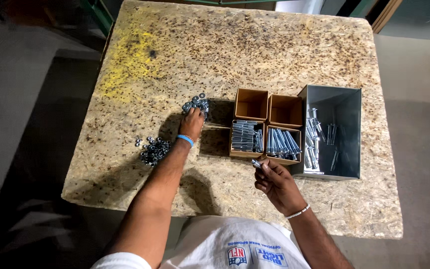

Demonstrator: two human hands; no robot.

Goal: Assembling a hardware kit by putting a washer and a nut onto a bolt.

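Though half-hidden, bolt (256, 163) in right hand (276, 183)

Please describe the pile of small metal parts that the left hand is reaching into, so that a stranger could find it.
On the chipboard table, left of the cardboard boxes, the left hand touches a pile of washers. A darker pile lies beside the forearm.

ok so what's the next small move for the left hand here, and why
Probably close the left hand fingertips on one washer and lift it toward the bolt. That hand rests at the edge of the washer pile, while the right hand holds a bolt up beside the cardboard boxes, seemingly waiting for a part.
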